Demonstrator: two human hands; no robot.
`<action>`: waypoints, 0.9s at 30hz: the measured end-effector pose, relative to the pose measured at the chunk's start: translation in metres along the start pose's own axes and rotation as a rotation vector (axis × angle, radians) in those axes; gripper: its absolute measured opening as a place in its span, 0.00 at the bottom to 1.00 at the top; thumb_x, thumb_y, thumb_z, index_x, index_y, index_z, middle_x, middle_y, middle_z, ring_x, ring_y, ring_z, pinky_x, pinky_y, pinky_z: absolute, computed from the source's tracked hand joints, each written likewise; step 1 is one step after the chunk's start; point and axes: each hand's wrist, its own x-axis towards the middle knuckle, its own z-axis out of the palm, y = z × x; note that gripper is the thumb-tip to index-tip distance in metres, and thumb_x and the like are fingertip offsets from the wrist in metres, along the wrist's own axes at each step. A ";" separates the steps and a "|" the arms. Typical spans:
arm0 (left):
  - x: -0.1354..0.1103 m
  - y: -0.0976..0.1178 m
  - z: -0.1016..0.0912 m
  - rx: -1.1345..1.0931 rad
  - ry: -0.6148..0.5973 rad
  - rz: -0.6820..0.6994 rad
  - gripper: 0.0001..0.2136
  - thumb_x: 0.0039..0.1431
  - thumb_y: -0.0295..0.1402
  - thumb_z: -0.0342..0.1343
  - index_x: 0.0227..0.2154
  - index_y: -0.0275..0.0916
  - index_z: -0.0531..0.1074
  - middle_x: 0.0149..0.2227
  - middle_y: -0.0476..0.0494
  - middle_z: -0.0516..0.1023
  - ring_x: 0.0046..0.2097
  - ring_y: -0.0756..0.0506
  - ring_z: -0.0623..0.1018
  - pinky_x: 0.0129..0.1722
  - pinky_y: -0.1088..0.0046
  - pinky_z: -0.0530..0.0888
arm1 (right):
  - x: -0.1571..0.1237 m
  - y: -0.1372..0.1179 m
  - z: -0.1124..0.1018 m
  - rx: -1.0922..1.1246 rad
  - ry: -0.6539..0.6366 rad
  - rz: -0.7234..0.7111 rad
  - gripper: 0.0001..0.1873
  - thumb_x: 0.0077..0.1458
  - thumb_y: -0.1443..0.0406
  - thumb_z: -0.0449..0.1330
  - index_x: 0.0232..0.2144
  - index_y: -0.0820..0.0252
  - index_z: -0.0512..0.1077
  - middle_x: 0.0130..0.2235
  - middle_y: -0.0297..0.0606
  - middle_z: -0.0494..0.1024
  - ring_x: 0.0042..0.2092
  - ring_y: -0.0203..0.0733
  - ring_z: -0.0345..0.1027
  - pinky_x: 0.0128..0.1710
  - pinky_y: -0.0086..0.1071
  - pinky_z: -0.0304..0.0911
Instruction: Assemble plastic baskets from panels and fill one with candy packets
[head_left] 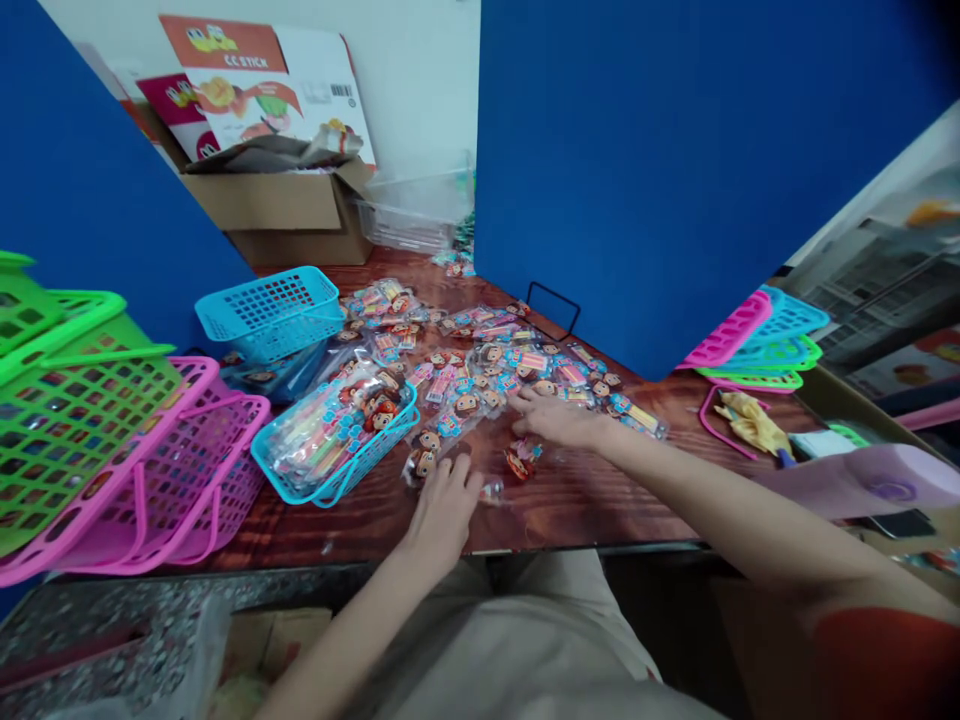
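Closest to me, the person's left hand (442, 510) sits low over the wood-grain table (600, 495), its fingers (471, 482) slightly apart and gripping nothing, and their right hand (555, 418) reaches in from the other side, its fingers (529, 402) spread flat on the edge of a heap of cartoon-head candy sticks in plastic packets (480, 375). Between the 2 hands, just past the left fingertips, lie a loose red packet (521, 460) and a small packet (491, 490). Just left of the left fingers, a turquoise basket (334, 450) sits tilted, holding a bulging clear bag of packets (337, 425). Further left of the fingers stand stacked pink baskets (217, 480) and green baskets (75, 400). Right of the right fingers, a yellow item (754, 425) lies by a pink handle (720, 420), with a stack of pink, blue and green baskets (757, 340) behind it. Well beyond the fingertips, a second turquoise basket (270, 315) sits at the heap's far left, and a wire stand (553, 305) leans against a blue panel (637, 170). Farthest off are a cardboard box (277, 205), a clear plastic tray (409, 215) and a printed CC STICK card (262, 80).
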 end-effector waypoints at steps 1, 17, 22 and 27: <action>-0.006 0.000 0.002 0.029 0.042 0.014 0.15 0.52 0.15 0.49 0.40 0.38 0.70 0.50 0.36 0.69 0.51 0.38 0.72 0.51 0.54 0.71 | -0.002 0.002 0.001 0.038 -0.001 -0.027 0.09 0.55 0.59 0.62 0.30 0.56 0.78 0.49 0.45 0.71 0.53 0.52 0.59 0.51 0.44 0.58; -0.015 0.014 0.021 -0.121 0.117 0.169 0.10 0.60 0.21 0.48 0.42 0.39 0.67 0.40 0.45 0.74 0.45 0.41 0.70 0.52 0.59 0.67 | 0.041 0.069 0.004 0.003 0.252 0.558 0.10 0.58 0.69 0.54 0.42 0.65 0.71 0.46 0.50 0.71 0.45 0.48 0.65 0.45 0.35 0.59; -0.016 0.019 0.024 -0.157 0.144 0.197 0.09 0.61 0.21 0.47 0.40 0.39 0.67 0.39 0.45 0.74 0.43 0.42 0.70 0.51 0.58 0.67 | 0.018 0.034 0.003 -0.016 0.359 0.458 0.13 0.59 0.73 0.49 0.42 0.60 0.69 0.47 0.47 0.67 0.46 0.47 0.62 0.45 0.35 0.59; -0.017 0.022 0.027 -0.075 0.344 0.167 0.08 0.59 0.21 0.50 0.39 0.38 0.69 0.48 0.38 0.70 0.50 0.39 0.70 0.50 0.57 0.71 | -0.004 -0.040 0.018 0.385 0.531 0.203 0.04 0.58 0.70 0.53 0.33 0.59 0.66 0.39 0.41 0.69 0.40 0.42 0.63 0.40 0.33 0.61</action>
